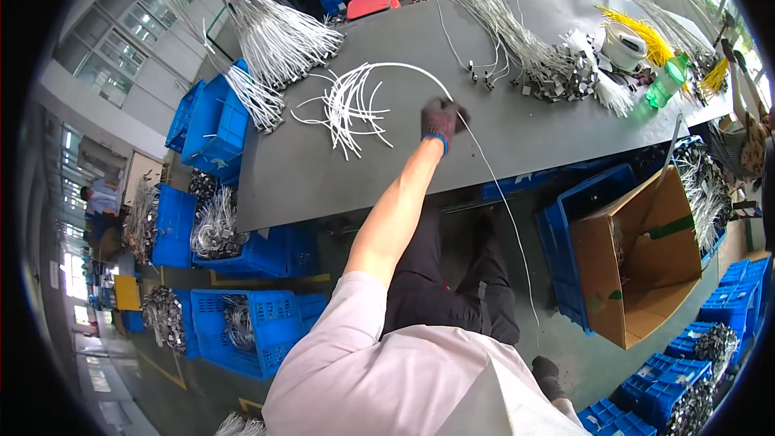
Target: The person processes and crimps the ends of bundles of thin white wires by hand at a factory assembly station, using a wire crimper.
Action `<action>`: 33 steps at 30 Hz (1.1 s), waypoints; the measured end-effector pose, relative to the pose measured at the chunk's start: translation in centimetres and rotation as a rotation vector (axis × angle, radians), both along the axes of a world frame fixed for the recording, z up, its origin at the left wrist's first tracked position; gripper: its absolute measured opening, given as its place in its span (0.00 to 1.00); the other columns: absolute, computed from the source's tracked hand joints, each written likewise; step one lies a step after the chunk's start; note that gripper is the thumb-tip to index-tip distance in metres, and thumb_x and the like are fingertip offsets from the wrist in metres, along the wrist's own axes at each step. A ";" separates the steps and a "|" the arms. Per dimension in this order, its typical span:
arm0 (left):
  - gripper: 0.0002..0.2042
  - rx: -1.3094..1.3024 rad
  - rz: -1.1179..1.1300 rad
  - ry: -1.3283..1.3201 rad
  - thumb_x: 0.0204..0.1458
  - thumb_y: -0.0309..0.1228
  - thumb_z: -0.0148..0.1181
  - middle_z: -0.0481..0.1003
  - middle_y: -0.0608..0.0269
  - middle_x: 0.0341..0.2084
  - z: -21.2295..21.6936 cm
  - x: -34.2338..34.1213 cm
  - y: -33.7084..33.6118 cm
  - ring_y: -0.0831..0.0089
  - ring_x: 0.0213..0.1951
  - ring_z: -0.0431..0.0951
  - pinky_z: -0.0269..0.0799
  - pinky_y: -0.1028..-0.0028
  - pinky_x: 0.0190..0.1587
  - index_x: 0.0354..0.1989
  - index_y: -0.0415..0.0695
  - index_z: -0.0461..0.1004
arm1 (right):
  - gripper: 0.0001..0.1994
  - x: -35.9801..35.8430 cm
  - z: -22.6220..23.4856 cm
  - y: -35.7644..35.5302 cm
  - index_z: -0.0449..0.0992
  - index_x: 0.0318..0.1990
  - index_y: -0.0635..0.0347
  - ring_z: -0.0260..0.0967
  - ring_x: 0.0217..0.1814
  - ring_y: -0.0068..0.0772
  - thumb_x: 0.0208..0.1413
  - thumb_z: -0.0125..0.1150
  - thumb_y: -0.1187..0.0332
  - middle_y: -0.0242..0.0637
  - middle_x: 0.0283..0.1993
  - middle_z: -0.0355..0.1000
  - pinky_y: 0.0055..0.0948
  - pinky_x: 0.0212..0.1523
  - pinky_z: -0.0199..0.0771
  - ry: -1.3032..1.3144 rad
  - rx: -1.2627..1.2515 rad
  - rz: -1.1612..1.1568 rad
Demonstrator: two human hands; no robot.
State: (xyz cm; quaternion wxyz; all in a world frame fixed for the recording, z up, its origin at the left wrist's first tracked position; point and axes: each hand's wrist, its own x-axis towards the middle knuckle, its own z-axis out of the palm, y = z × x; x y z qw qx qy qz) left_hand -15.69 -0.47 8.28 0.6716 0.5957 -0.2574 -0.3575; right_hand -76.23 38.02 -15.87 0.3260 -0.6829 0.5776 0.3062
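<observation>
My left hand (442,119), in a dark knitted glove with a blue cuff, is closed around a white plastic tube (401,66) above the grey table. The tube arcs back to a loose pile of cut white tubes (349,109) on the tabletop. Out of the left hand a thin pale wire (507,203) hangs over the table's front edge and runs down to my right hand (547,375). That hand, also gloved, is low at the right beside my body. Its fingers look closed at the wire's lower end, though the grip itself is small and partly hidden.
Bundles of white cables with connectors (286,40) lie at the table's left, more cables (557,64) at the right. A green bottle (667,82) and yellow cables (646,32) are beyond. Blue crates (246,331) stand at left; an open cardboard box (646,274) leans at right.
</observation>
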 end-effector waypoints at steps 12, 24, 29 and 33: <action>0.13 0.158 -0.401 0.167 0.60 0.39 0.63 0.79 0.63 0.25 -5.2 -7.9 7.6 0.76 0.26 0.78 0.76 0.74 0.28 0.32 0.42 0.80 | 0.13 11.7 5.9 -8.0 0.79 0.45 0.57 0.76 0.44 0.58 0.61 0.56 0.58 0.51 0.42 0.78 0.48 0.43 0.76 -0.698 -0.447 -0.098; 0.11 0.145 -0.621 -0.020 0.59 0.34 0.64 0.81 0.64 0.35 -5.2 -6.8 13.8 0.77 0.38 0.79 0.76 0.74 0.46 0.39 0.37 0.82 | 0.29 39.3 17.8 -27.2 0.76 0.51 0.63 0.71 0.31 0.23 0.72 0.37 0.44 0.32 0.32 0.75 0.24 0.32 0.71 -1.533 0.275 -1.063; 0.13 -0.047 -0.311 -0.010 0.62 0.33 0.62 0.80 0.68 0.36 -7.5 -6.4 12.7 0.78 0.38 0.79 0.78 0.75 0.42 0.48 0.38 0.79 | 0.35 44.4 15.2 -31.6 0.80 0.46 0.65 0.76 0.37 0.31 0.70 0.34 0.40 0.37 0.36 0.79 0.34 0.37 0.75 -1.340 -0.115 -0.852; 0.12 -0.080 -0.291 0.020 0.61 0.32 0.61 0.80 0.62 0.37 -8.4 -2.2 8.2 0.75 0.40 0.80 0.78 0.73 0.41 0.48 0.38 0.79 | 0.32 48.2 15.2 -36.1 0.80 0.44 0.66 0.75 0.34 0.34 0.70 0.40 0.42 0.42 0.33 0.79 0.34 0.37 0.75 -1.412 -0.151 -0.778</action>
